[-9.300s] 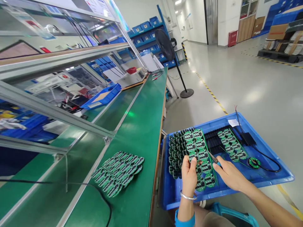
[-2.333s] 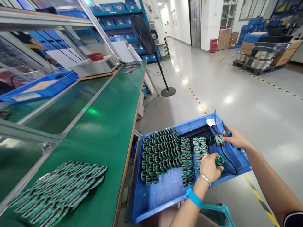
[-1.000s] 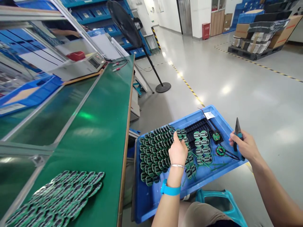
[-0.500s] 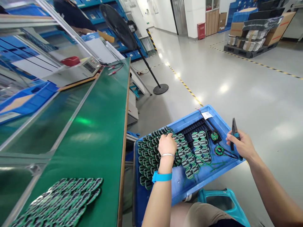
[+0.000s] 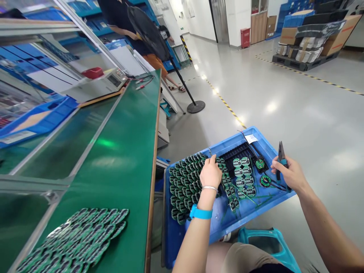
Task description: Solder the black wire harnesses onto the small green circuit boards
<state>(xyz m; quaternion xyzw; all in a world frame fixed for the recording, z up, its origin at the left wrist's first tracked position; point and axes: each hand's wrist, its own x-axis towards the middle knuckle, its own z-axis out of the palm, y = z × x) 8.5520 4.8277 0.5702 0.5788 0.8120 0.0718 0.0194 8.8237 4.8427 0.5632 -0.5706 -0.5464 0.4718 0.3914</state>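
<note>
A blue tray holds stacked panels of round green circuit boards on its left side. My left hand is closed on the top edge of a panel of round circuit boards, which stands tilted beside the stack; my fingertips are partly hidden. To its right lies a flat two-column panel of circuit boards. Needle-nose pliers point upward in my right hand, over the tray's right edge. Near them lie two round boards with black wires, one of them a wired board.
More board panels lie on the green workbench at left. A standing fan and a person are beyond the bench. A turquoise stool stands below the tray. Boxes sit on a pallet at far right.
My left hand has moved slightly right, and the panel in it has tipped from facing up to a steeper angle. My right hand keeps the pliers still. The person behind the fan has moved right.
</note>
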